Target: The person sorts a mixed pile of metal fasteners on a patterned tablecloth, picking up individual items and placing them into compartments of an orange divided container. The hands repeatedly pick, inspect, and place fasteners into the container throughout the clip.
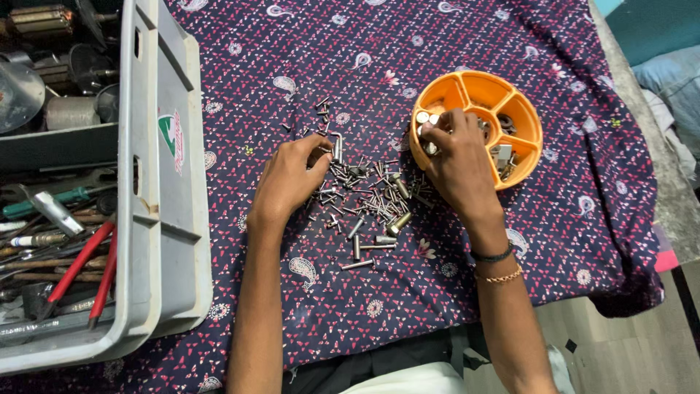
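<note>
A pile of small metal screws and bolts [364, 201] lies spread on the dark patterned cloth [350, 44]. My left hand [290, 179] rests at the pile's left edge, its fingertips pinched on the screws near a bent metal hook [337, 144]. My right hand [456, 166] reaches over the left side of a round orange tray [526, 122] with wedge compartments, and its fingers are closed over small silver pieces there. What the fingers hold is hidden. The tray's right compartments hold small metal parts.
A grey plastic crate [164, 219] stands at the left, full of tools: red-handled pliers [80, 266], a green-handled screwdriver [44, 204] and metal parts. The table's edge runs down the right side, with floor below and blue fabric [674, 73] at the far right.
</note>
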